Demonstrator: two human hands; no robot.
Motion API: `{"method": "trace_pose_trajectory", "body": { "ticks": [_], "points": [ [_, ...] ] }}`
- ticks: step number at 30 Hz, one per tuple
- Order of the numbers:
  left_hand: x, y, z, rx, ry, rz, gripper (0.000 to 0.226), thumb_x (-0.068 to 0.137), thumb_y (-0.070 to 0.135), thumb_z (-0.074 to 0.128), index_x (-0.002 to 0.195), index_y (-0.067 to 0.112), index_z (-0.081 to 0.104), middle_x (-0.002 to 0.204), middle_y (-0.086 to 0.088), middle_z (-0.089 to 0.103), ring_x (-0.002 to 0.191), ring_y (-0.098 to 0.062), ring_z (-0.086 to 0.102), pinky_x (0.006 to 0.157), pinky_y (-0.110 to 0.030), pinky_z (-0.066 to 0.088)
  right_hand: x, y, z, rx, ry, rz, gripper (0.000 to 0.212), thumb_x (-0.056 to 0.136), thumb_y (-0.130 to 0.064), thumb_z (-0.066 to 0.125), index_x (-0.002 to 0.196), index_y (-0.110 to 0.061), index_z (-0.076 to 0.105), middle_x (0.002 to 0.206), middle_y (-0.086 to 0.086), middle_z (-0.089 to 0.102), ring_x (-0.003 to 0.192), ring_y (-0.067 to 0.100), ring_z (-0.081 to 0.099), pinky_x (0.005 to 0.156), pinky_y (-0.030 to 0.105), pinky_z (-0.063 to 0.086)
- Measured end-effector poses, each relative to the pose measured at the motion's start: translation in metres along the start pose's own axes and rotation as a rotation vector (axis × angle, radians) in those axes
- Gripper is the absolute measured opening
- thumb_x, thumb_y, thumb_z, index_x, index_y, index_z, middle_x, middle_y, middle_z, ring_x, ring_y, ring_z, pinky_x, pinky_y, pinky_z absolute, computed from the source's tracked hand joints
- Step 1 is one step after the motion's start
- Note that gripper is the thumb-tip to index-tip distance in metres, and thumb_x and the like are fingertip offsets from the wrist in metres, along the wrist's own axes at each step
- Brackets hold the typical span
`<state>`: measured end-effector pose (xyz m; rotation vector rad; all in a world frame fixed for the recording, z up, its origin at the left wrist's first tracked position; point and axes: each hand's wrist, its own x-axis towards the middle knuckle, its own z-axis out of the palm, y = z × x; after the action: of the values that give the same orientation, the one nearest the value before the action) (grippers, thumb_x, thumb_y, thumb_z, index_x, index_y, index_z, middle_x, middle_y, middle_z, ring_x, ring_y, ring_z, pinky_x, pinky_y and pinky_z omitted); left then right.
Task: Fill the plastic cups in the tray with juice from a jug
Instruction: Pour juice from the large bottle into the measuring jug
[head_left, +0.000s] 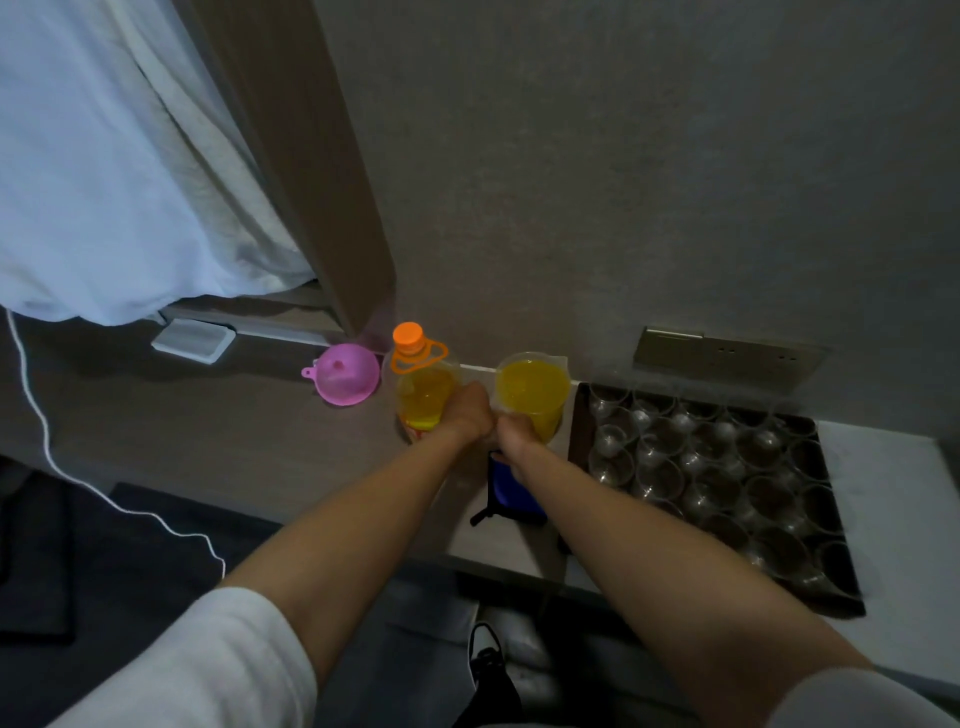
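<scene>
**Both hands at the jug, cups waiting in the tray**

We see a clear jug (533, 395) standing upright on the counter (234, 431), close to the back wall, its long axis vertical and its mouth facing up. It holds yellow-orange juice nearly to the rim, and a small spout sits on the far right of the rim, pointing toward the wall. Our right hand (514, 428) is at the near side of the jug, where it seems to grip it, though the fingers are hidden from us. Our left hand (470, 410) is curled into a loose fist just beside the jug's left side; whether it holds anything we cannot tell.

Just behind the left hand stands a juice bottle (423, 395) with an orange cap and carry loop, upright, its label low on the body and too blurred for us to read. A pink funnel (347, 380) rests to its left, wide mouth tilted toward us.

Right of the jug lies a dark tray (576, 431) packed with rows of clear plastic cups (711, 478), all upright and open upward. A blue object (511, 491) lies beneath our right forearm.
</scene>
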<state>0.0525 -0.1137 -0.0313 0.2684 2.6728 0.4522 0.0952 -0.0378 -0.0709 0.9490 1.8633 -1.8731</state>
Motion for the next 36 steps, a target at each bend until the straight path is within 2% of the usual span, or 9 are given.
{"method": "trace_pose_trajectory", "body": {
  "ticks": [6, 11, 14, 18, 22, 24, 29, 31, 36],
  "points": [
    [0.008, -0.004, 0.005, -0.154, -0.004, -0.065, 0.019, 0.088, 0.023, 0.066, 0.077, 0.007, 0.062, 0.095, -0.022, 0.071, 0.095, -0.037, 0.067, 0.067, -0.039, 0.045, 0.005, 0.005, -0.010, 0.010, 0.039, -0.035, 0.027, 0.104, -0.026, 0.048, 0.081, -0.018, 0.060, 0.107, 0.016, 0.072, 0.099, 0.032, 0.066, 0.089, 0.044, 0.055],
    [0.004, 0.007, 0.012, -0.250, 0.003, -0.112, 0.034, 0.091, 0.020, 0.063, 0.062, 0.012, 0.049, 0.097, -0.028, 0.069, 0.094, -0.037, 0.068, 0.062, -0.035, 0.037, 0.005, 0.011, -0.021, 0.028, 0.081, -0.046, 0.023, 0.104, -0.026, 0.047, 0.095, -0.011, 0.063, 0.099, 0.014, 0.068, 0.091, 0.028, 0.063, 0.078, 0.040, 0.051],
    [0.000, 0.017, 0.018, -0.341, -0.019, -0.146, 0.037, 0.088, 0.011, 0.063, 0.057, 0.014, 0.043, 0.089, -0.034, 0.064, 0.084, -0.038, 0.068, 0.059, -0.032, 0.039, 0.006, 0.015, -0.032, 0.030, 0.092, -0.051, 0.024, 0.103, -0.027, 0.048, 0.084, -0.014, 0.056, 0.082, 0.012, 0.060, 0.074, 0.023, 0.057, 0.066, 0.033, 0.044],
    [-0.004, 0.029, 0.027, -0.418, -0.063, -0.149, 0.027, 0.091, 0.011, 0.062, 0.065, 0.013, 0.056, 0.072, -0.009, 0.063, 0.069, -0.018, 0.062, 0.040, -0.018, 0.041, 0.003, 0.016, -0.049, 0.032, 0.123, -0.065, 0.019, 0.104, -0.019, 0.045, 0.088, -0.016, 0.055, 0.083, 0.006, 0.060, 0.069, 0.016, 0.054, 0.056, 0.024, 0.042],
    [-0.002, 0.036, 0.041, -0.494, -0.087, -0.135, 0.011, 0.086, 0.018, 0.068, 0.089, 0.008, 0.072, 0.091, -0.008, 0.075, 0.083, -0.017, 0.072, 0.067, -0.029, 0.062, 0.004, 0.017, -0.064, 0.008, 0.143, -0.081, 0.024, 0.103, -0.018, 0.049, 0.119, -0.006, 0.063, 0.112, 0.014, 0.067, 0.092, 0.026, 0.063, 0.064, 0.026, 0.047],
    [-0.003, 0.040, 0.043, -0.484, -0.125, -0.111, 0.011, 0.086, 0.018, 0.070, 0.092, 0.010, 0.073, 0.091, -0.007, 0.075, 0.081, -0.015, 0.071, 0.061, -0.022, 0.057, 0.006, 0.018, -0.069, -0.030, 0.139, -0.070, 0.031, 0.104, -0.020, 0.048, 0.126, -0.004, 0.063, 0.122, 0.017, 0.068, 0.105, 0.030, 0.065, 0.076, 0.031, 0.048],
    [0.004, 0.038, 0.047, -0.423, -0.134, -0.101, 0.004, 0.085, 0.017, 0.070, 0.084, 0.013, 0.068, 0.081, -0.005, 0.069, 0.083, -0.019, 0.069, 0.070, -0.031, 0.056, 0.003, 0.010, -0.078, -0.033, 0.109, -0.079, 0.026, 0.105, -0.016, 0.047, 0.117, -0.005, 0.067, 0.108, 0.015, 0.070, 0.088, 0.024, 0.067, 0.061, 0.024, 0.051],
    [0.011, 0.034, 0.051, -0.408, -0.123, -0.089, 0.008, 0.086, 0.021, 0.072, 0.087, 0.015, 0.066, 0.084, -0.003, 0.068, 0.085, -0.020, 0.068, 0.076, -0.033, 0.056, 0.005, 0.008, -0.081, -0.059, 0.102, -0.075, 0.026, 0.102, -0.016, 0.051, 0.116, -0.004, 0.068, 0.110, 0.016, 0.071, 0.090, 0.025, 0.066, 0.068, 0.027, 0.052],
    [0.046, 0.015, 0.078, -0.542, -0.116, -0.125, 0.071, 0.060, 0.045, 0.089, 0.116, 0.014, 0.059, 0.108, -0.006, 0.070, 0.098, -0.023, 0.066, 0.090, -0.044, 0.057, 0.007, 0.004, -0.094, -0.147, 0.083, -0.071, 0.013, 0.092, -0.005, 0.054, 0.092, -0.013, 0.064, 0.083, 0.007, 0.065, 0.070, 0.019, 0.057, 0.054, 0.024, 0.042]
  ]
}}
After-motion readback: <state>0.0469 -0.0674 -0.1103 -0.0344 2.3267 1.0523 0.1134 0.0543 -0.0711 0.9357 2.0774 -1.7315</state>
